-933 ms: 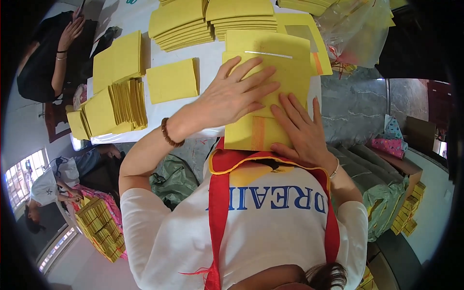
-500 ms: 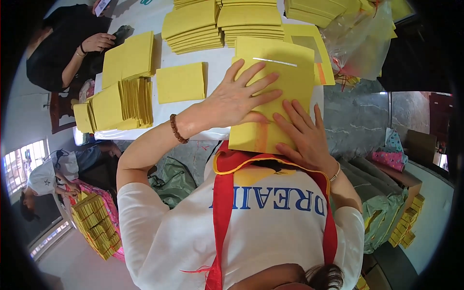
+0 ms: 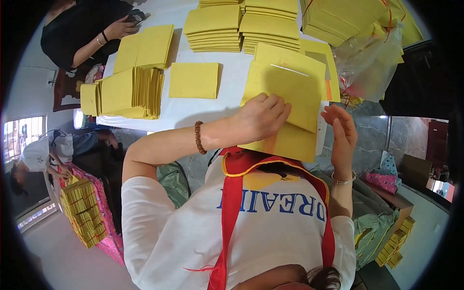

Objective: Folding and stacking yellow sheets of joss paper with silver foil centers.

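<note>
In front of me at the table edge lies a folded yellow paper sheet (image 3: 285, 87), with a thin white strip near its top and an orange band near its lower edge. My left hand (image 3: 266, 116) is closed on it, fingers curled in against the middle of the sheet beside a folded edge; the fingertips are partly hidden. Just off the sheet's right side, my right hand (image 3: 340, 135) is raised with its fingers apart and bent, nothing in them. Behind the sheet sits another yellow sheet (image 3: 331, 72) with a grey area.
Yellow paper stacks (image 3: 212, 29) stand along the back of the white table (image 3: 193, 110). A single yellow piece (image 3: 193, 80) lies left of centre, near upright yellow bundles (image 3: 118, 92). A clear plastic bag (image 3: 369, 63) is at the right. Another person's hand (image 3: 121, 27) is at far left.
My left hand has gone from flat and spread to curled, and sits lower on the sheet. My right hand has lifted off the sheet to the right. The view has shifted slightly.
</note>
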Demonstrator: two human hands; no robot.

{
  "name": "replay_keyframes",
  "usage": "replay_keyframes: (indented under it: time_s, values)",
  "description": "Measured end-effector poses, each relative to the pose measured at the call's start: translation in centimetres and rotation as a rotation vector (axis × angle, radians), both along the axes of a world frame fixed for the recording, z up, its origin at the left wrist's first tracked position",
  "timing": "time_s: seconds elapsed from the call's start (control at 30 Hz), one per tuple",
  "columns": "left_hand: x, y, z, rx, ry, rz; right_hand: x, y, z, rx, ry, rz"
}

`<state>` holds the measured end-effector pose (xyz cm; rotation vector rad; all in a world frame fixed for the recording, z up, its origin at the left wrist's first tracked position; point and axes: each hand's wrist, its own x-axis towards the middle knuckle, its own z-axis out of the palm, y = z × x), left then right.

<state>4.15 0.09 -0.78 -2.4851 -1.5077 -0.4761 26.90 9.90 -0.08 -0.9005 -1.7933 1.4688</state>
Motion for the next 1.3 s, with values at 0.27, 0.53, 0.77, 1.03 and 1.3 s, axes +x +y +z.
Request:
replay_keyframes:
  time_s: [0.27, 0.53, 0.77, 1.03, 1.3]
  values:
    - [-1.6, 0.7, 3.4, 0.29, -0.24, 0.085, -0.1, 1.5, 1.4, -0.703, 0.329, 0.457]
    - [-1.9, -1.7, 4.0, 0.129, -0.182, 0.05, -5.2, 0.0, 2.0, -0.717, 0.407, 0.207]
    - [-4.5, -1.7, 3.7, -0.449, -1.78, 0.094, -4.5, -0.4, 0.6, -0.285, 0.313, 0.32]
    - [-5.3, -2.5, 0.5, -0.415, -1.668, 0.021, -4.8, 0.1, 2.1, -0.06, 0.271, 0.397]
    - [-6.0, -2.4, 0.5, -0.237, -1.559, -0.115, -6.2, 0.0, 2.9, 0.174, 0.227, 0.47]
